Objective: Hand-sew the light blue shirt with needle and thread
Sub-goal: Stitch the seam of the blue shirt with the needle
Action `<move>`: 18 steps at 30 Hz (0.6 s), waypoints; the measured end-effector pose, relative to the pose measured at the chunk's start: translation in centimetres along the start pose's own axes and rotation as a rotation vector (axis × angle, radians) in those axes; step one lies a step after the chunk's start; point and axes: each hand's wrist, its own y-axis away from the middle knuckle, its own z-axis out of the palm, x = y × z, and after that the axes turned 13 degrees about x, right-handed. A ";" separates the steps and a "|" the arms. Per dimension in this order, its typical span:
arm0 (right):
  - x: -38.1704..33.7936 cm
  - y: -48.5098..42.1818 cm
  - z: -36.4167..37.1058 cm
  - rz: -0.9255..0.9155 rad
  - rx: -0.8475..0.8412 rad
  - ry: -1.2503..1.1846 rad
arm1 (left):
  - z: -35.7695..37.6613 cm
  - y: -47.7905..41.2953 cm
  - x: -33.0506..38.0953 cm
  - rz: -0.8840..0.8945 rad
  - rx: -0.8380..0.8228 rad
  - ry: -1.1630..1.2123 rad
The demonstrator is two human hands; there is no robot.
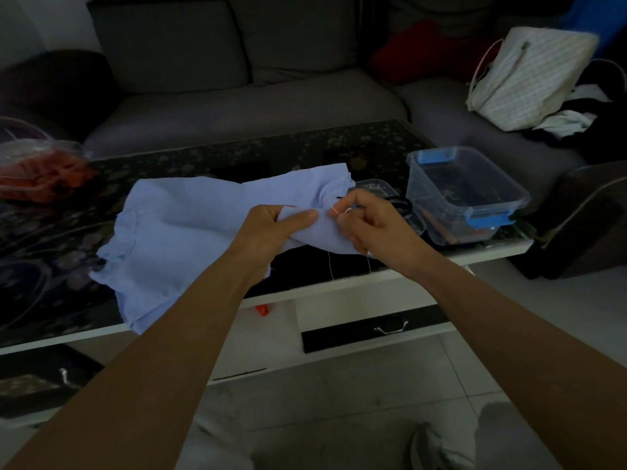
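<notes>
Head camera looks down over both my bare forearms, stretched forward from the bottom corners and meeting above the near edge of the coffee table (237, 154), a dark floral-patterned top on a white frame. Behind it runs a grey sofa (237, 96), with a pale striped bag (529, 79) leaning on the seat to the right.

Spread across the tabletop, the light blue shirt (176, 232) lies crumpled, its right end lifted off the surface and bunched between my hands. My left hand (271, 228) is closed on a fold of that cloth, thumb on top pointing right, fingers curled under. My right hand (369, 222) sits just beside it, knuckles up, fingertips pinched on the needle (335, 210), which shows as a thin pale sliver at the fabric. A light thread (330, 266) hangs down below the cloth, past the table edge.

No label or writing is readable anywhere.

On the table's right end stands a clear plastic box (468, 195) with blue clips, open, holding dim small items I cannot make out. Between it and my right hand sits a smaller clear tub (376, 186), with black scissors (402, 205) just beside it. At the far left, a clear container (37, 167) holds something red
</notes>
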 end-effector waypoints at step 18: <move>0.1 0.5 -0.6 -0.059 -0.021 0.057 | 0.0 -0.2 -0.2 -0.042 0.018 0.001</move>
